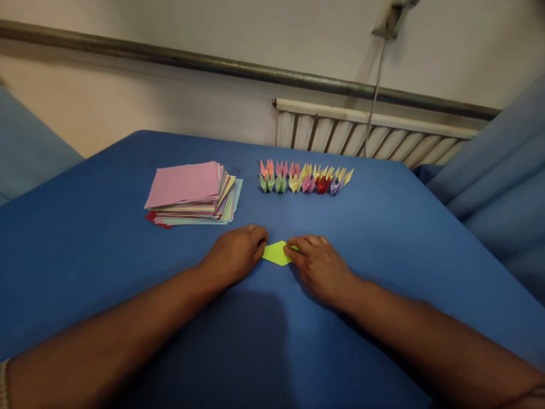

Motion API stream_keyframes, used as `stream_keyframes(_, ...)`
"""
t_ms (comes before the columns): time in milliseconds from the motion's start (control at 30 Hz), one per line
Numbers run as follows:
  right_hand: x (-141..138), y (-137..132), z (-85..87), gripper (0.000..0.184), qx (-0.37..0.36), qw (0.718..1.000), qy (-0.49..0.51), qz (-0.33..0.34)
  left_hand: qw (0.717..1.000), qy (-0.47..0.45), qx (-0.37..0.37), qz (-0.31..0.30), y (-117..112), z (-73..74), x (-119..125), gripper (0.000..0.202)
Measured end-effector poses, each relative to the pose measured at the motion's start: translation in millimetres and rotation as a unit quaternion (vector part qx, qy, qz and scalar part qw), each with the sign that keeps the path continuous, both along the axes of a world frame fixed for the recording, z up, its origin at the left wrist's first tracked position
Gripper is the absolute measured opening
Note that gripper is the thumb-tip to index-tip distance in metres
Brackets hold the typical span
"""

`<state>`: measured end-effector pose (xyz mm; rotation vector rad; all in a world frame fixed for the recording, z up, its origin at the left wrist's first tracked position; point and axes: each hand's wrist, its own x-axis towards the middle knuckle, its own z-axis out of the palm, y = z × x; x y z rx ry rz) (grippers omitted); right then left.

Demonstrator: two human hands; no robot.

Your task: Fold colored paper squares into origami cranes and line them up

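A small folded piece of yellow-green paper (276, 253) lies low over the blue tabletop between my hands. My left hand (239, 251) is closed on its left end, fingers curled. At the right end, my right hand (320, 262) pinches the paper between thumb and fingers, covering that tip. The part that shows has angled, pointed edges and looks flat. Beyond my hands stand two rows of small folded paper cranes (294, 182) in orange, pink, yellow, green, red and purple.
A thick, uneven stack of coloured paper sheets (187, 184), pink on top, sits at the back left of the blue table (128, 272). Behind the table are a wall, a metal pipe (213, 63) and a radiator (340, 128). Blue curtains (502, 176) hang at both sides.
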<state>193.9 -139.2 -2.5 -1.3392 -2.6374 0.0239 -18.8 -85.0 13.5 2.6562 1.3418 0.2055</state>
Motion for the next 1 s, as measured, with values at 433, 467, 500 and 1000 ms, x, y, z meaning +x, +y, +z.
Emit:
stream_keyframes(433, -1.7, -10.3, -5.3, 0.041, -0.001, 0.999, -0.027, -0.029, 0.989, -0.114, -0.082, -0.047, -5.0, -11.5, 17.5, 0.016)
stream_keyframes(467, -1.3, -12.1, -4.5, 0.040, 0.004, 0.999, -0.040, -0.038, 0.989, -0.113, -0.081, -0.042, -3.9, -11.1, 16.7, 0.015)
stream_keyframes(500, -0.7, -13.5, -3.3, 0.039, 0.008, 0.998, -0.052, -0.047, 0.990, -0.111, -0.080, -0.040, -3.1, -10.6, 16.0, 0.015)
stream_keyframes(1000, 3.5, 22.7, -4.8, 0.019, -0.068, 0.982, 0.116, -0.135, 0.996, -0.070, -0.036, -0.034, -1.9, -15.0, 16.5, 0.022)
